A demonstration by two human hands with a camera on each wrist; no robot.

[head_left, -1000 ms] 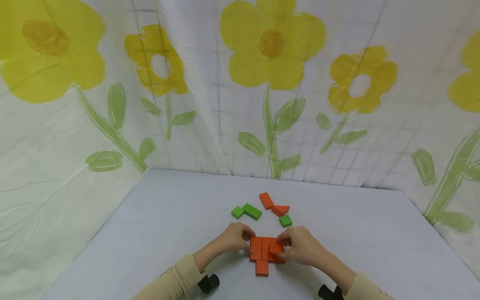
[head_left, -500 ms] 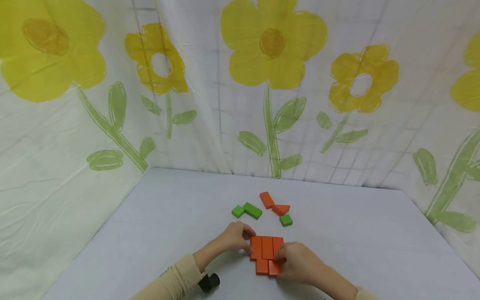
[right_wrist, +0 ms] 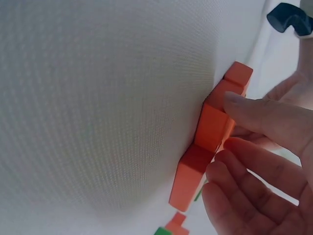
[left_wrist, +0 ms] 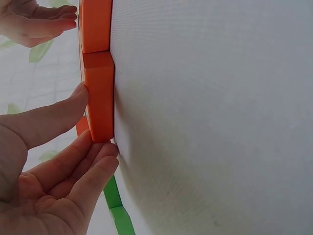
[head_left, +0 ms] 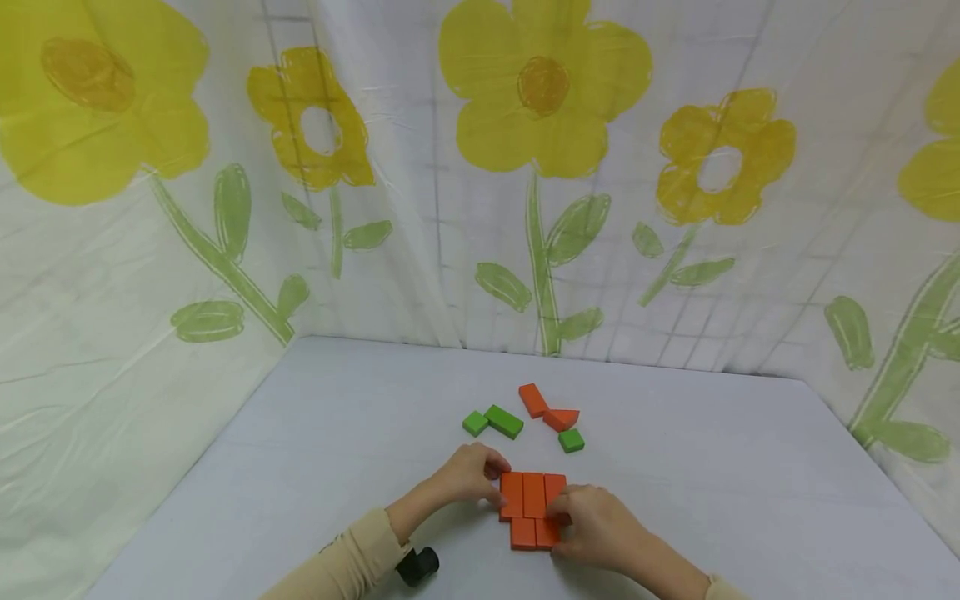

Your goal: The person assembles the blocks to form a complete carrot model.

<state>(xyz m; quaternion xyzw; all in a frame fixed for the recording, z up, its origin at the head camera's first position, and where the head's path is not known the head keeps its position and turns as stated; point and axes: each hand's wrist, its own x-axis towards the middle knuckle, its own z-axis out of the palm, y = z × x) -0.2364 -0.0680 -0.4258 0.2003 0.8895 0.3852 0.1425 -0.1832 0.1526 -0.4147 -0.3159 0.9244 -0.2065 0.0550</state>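
Observation:
Several orange blocks lie flat together on the white table: three long ones side by side, with two shorter ones along their near edge. My left hand [head_left: 467, 477] holds the leftmost long block [head_left: 512, 495], thumb on its side and fingertips at its far end in the left wrist view. With my right hand [head_left: 600, 527] I pinch the right short block [head_left: 547, 532], which sits against the left short block [head_left: 523, 533]. The right wrist view has the thumb on that block's near face; my fingers partly cover the rightmost long block [head_left: 555, 487].
Beyond the group lie a green square block [head_left: 476, 423], a green oblong block [head_left: 504, 422], another green square [head_left: 572, 440], an orange oblong [head_left: 533, 400] and an orange triangular block [head_left: 562, 419]. A flowered curtain [head_left: 405, 275] hangs behind the table [head_left: 337, 417].
My right hand has brought the short orange block down from over the rightmost long block toward me, then slightly left against the other short one. My left hand has stayed in place.

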